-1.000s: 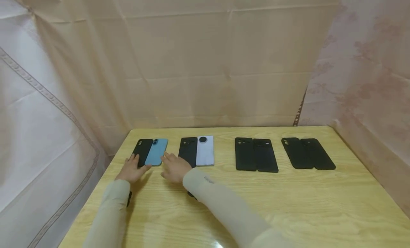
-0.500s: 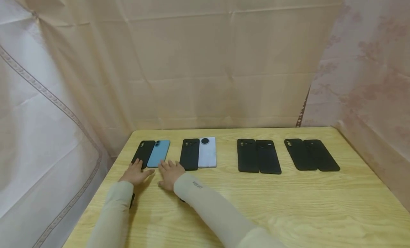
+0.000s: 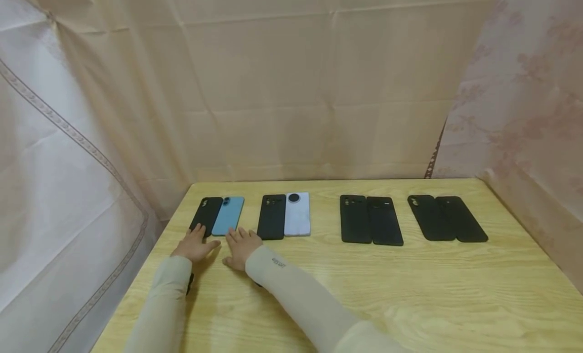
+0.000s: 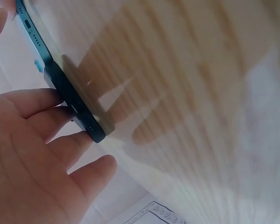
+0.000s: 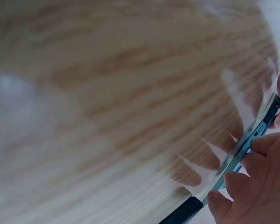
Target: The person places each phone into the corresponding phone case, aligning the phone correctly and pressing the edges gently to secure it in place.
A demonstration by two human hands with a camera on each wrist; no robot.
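Observation:
A black phone case (image 3: 208, 211) and a light blue phone (image 3: 229, 213) lie side by side on the wooden table, at the left. My left hand (image 3: 193, 246) has its fingers extended over the near end of the black case, thumb spread to the right. In the left wrist view its fingertips are right at the edge of the black case (image 4: 74, 105). My right hand (image 3: 242, 247) lies palm down with its fingertips at the near edge of the blue phone. The right wrist view shows those fingers along the blue phone's edge (image 5: 233, 161).
Three more pairs lie in the same row: a black case (image 3: 272, 217) beside a white phone (image 3: 297, 216), a black case (image 3: 355, 219) beside a black phone (image 3: 384, 221), and two black pieces, a case (image 3: 431, 219) and its neighbour (image 3: 461, 220). A beige curtain (image 3: 273, 89) hangs behind the table.
My right hand has moved left and back toward me, uncovering the second black case. My left hand has drawn back slightly along the first case. The head view has shifted a little.

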